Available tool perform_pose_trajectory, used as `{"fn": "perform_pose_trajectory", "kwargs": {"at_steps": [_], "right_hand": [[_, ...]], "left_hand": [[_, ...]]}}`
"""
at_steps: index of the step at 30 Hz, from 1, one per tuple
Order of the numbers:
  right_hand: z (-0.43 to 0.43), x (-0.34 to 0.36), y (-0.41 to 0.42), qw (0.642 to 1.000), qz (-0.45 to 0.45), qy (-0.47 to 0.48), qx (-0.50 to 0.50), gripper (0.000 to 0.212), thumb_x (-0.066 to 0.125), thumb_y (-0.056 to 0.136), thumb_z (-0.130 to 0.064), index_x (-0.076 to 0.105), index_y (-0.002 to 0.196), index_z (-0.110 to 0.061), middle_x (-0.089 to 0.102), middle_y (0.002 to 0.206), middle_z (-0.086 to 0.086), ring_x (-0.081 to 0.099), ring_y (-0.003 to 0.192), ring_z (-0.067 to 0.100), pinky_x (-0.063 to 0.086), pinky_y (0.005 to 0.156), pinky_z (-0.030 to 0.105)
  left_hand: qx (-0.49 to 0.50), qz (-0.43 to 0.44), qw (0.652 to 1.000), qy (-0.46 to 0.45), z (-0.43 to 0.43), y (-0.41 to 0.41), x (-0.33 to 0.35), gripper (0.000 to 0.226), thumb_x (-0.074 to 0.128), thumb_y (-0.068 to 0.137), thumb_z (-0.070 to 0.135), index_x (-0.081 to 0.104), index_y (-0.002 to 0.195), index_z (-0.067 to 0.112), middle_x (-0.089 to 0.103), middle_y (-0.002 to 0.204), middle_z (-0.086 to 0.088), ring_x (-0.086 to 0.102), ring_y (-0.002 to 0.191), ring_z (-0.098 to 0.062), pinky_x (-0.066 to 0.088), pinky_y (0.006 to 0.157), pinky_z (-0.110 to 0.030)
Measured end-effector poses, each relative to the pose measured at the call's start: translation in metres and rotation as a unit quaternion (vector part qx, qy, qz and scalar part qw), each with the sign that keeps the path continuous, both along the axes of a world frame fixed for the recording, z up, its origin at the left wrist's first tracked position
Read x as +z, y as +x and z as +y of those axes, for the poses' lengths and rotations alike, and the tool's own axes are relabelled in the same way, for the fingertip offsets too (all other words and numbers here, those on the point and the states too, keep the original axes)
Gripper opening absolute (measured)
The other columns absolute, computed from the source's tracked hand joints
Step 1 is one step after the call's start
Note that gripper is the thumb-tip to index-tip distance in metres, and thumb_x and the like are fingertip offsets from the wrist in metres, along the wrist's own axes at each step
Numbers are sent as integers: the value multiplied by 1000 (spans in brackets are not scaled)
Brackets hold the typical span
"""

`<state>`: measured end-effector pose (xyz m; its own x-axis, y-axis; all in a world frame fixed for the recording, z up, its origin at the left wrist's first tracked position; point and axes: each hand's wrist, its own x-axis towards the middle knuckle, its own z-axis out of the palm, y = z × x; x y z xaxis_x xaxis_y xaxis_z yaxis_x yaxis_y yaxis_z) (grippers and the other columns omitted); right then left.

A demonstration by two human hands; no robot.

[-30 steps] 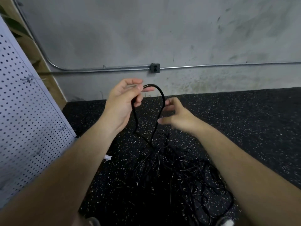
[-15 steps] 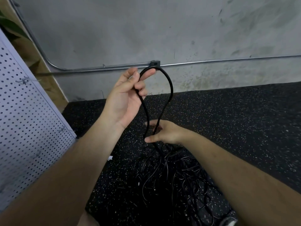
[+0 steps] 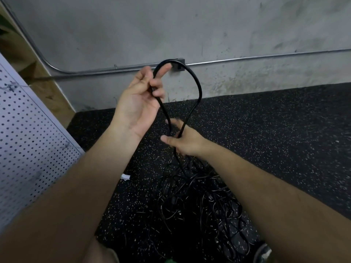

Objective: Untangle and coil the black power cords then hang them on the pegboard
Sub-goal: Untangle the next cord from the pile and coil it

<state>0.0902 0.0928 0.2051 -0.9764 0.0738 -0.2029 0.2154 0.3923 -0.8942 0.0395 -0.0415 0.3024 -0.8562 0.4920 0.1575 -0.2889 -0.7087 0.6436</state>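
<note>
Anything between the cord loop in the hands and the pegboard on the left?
Nothing visible stands between the cord loop and the pegboard. Below the right hand the cord runs into the tangled pile.

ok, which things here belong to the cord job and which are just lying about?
Job: looped black power cord, gripped by left hand and right hand; tangled pile of black cords; white perforated pegboard.
Lying about: small white scrap; grey metal conduit; dark outlet box.
</note>
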Motion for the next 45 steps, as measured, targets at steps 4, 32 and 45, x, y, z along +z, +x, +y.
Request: {"fn": "perform_pose_trajectory", "kwargs": {"at_steps": [4,32,45], "right_hand": [[11,18,-4,999,11,41,29,33,49,106,-39,70,102,-15,61,77,3,51,49,9,45,48,20],[29,55,14,981,102,159,54,21,53,105,-22,70,95,-12,67,82,-16,56,64,-12,39,64,12],[40,84,22,973,205,-73,-73,21,59,103,-24,75,99,-12,59,67,5,50,52,4,40,52,15]], "left_hand": [[38,67,991,-108,1,-12,-7,32,41,108,37,48,126,12,71,125,-7,68,105,-12,50,93,-26],[9,195,899,-392,22,-1,-42,46,60,92,53,61,123,18,68,120,-5,66,103,-21,52,90,-46],[-99,379,766,-510,18,0,-90,27,54,104,23,55,125,40,68,124,13,61,121,-3,45,107,-27]]}}
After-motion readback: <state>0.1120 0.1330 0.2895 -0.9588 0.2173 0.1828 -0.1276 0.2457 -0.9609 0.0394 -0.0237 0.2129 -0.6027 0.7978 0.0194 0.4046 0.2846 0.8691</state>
